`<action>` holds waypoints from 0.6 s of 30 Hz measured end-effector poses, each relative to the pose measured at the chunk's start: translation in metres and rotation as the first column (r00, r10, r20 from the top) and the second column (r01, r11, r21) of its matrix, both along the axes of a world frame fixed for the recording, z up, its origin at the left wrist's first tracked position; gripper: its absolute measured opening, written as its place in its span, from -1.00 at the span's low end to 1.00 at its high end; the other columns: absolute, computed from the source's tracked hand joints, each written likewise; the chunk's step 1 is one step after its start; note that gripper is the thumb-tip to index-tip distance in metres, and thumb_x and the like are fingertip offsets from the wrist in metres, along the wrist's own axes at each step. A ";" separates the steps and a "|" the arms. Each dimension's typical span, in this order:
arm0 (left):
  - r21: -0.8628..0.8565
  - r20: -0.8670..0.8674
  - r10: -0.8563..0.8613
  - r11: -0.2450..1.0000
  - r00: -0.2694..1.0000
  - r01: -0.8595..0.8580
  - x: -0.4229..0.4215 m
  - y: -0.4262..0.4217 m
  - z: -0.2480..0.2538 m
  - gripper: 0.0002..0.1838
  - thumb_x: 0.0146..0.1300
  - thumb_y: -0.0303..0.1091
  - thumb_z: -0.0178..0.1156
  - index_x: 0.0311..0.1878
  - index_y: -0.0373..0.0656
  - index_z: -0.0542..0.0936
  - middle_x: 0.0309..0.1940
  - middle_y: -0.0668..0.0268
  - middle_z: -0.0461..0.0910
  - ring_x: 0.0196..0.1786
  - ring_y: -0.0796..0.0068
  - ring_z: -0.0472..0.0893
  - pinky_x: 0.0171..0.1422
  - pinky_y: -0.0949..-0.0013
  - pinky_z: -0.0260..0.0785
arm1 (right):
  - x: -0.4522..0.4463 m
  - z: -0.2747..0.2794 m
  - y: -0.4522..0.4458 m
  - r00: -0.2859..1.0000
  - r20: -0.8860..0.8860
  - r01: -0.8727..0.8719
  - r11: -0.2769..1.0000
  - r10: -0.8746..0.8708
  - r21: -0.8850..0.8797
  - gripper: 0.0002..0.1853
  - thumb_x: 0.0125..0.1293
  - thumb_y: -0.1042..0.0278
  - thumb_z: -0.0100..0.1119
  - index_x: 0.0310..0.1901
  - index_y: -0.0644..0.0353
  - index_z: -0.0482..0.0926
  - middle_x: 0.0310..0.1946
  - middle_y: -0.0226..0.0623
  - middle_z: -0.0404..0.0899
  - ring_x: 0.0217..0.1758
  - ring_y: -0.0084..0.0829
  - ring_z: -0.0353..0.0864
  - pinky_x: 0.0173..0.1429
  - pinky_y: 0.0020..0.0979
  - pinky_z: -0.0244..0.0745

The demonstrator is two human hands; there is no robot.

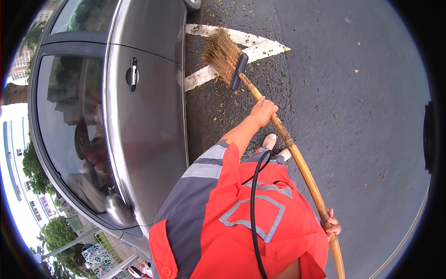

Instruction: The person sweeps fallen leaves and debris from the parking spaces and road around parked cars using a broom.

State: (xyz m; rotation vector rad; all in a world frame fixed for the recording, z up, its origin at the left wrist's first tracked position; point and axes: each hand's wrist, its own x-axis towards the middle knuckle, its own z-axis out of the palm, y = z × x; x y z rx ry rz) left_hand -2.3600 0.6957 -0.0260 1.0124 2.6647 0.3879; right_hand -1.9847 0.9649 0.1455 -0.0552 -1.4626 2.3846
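Wore a red jacket (297,232) nearest the camera, with grey bands on it and a black cable (253,209) looped down its front. Held a broom (304,169) slantwise in both hands. Gripped low on its wooden pole with the left hand (264,111), fist closed, near the black clamp (239,72). Gripped higher up with the right hand (331,225), fingers curled round the pole, at the right side of the jacket.

Noted bristles (222,53) beyond the left hand, spread over a white marking (265,49) on dark asphalt (353,116). Could not tell how firmly they pressed on the ground. Saw small leaves (220,106) scattered around the bristles, thickest between the left hand and the car (153,116); found fewer out to the right of the pole.

Logged the car, dark grey, close by on the left side of the left hand, with door handle (134,74), closed window (76,125) and mirror (119,210) in sight. Made out dim reflections in the window. Spotted feet (269,141) between the hands, just left of the pole. Recorded trees (60,237) and a pale building (23,176) far off, past the car.
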 end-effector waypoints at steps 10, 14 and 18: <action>0.040 0.251 -0.330 0.943 0.910 0.331 0.077 0.078 0.026 -0.88 -0.08 -0.39 0.20 -0.41 -0.12 0.51 -0.40 0.13 0.57 -0.22 0.09 0.57 -0.10 0.06 0.37 | -0.007 0.007 0.155 0.842 -0.024 0.450 0.727 -0.538 -0.520 -0.69 0.41 0.21 -0.03 -0.47 0.18 0.38 -0.79 -0.55 0.07 -0.74 -0.64 0.00 -0.51 -0.56 0.03; -0.061 0.402 -0.189 0.971 0.896 0.232 0.066 0.057 -0.003 -0.85 -0.03 -0.43 0.15 -0.33 -0.15 0.52 -0.32 0.09 0.59 -0.14 0.02 0.57 -0.08 0.02 0.38 | -0.100 -0.005 0.177 0.922 0.004 0.352 0.833 -0.388 -0.428 -0.68 0.47 0.18 -0.17 -0.40 0.17 0.41 -0.77 -0.54 0.09 -0.73 -0.66 0.04 -0.52 -0.57 0.11; -0.198 0.478 0.058 0.979 0.876 0.043 0.003 0.035 -0.021 -0.81 -0.02 -0.49 0.14 -0.26 -0.12 0.54 -0.26 0.10 0.60 -0.10 0.02 0.56 -0.04 0.03 0.39 | -0.252 -0.025 0.173 0.980 -0.013 0.174 0.880 -0.200 -0.443 -0.69 0.47 0.18 -0.17 -0.40 0.15 0.40 -0.77 -0.54 0.12 -0.74 -0.67 0.05 -0.53 -0.57 0.10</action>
